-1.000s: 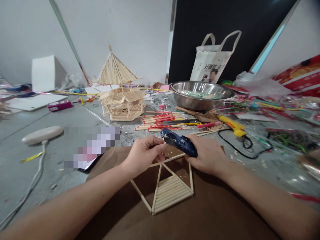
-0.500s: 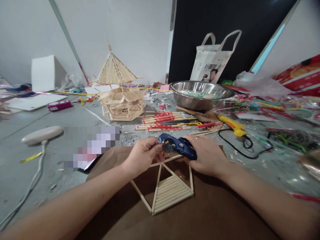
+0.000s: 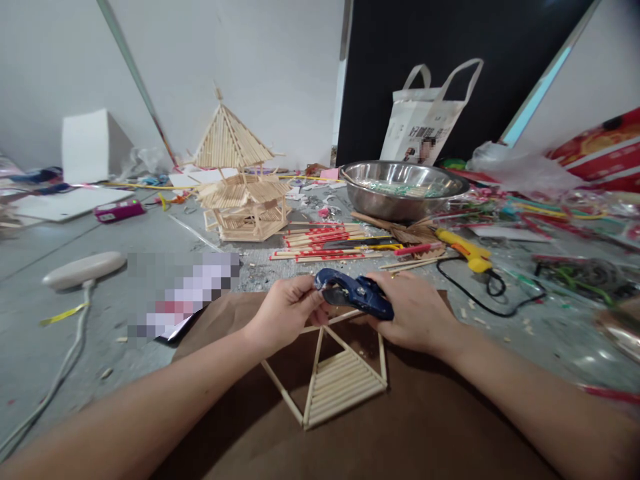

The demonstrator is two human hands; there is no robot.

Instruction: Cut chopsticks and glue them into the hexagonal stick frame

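Note:
My right hand (image 3: 413, 310) is wrapped round a dark blue cutter (image 3: 353, 292), its jaw end pointing left. My left hand (image 3: 287, 310) pinches a short pale stick at that jaw, fingers closed. Just below both hands lies a flat frame of wooden sticks (image 3: 337, 380) with a triangular section filled by parallel sticks, resting on a brown paper sheet (image 3: 400, 427).
Beyond the hands lie red-banded chopsticks (image 3: 323, 243), a yellow glue gun (image 3: 465, 252) with a black cord, a steel bowl (image 3: 403, 188), and a stick pavilion model (image 3: 240, 190). A white bag (image 3: 425, 123) leans at the back. A white pad (image 3: 83, 269) with cable sits left.
The cutter's jaw end has swung down and left to meet my left fingertips; both hands stay over the stick frame.

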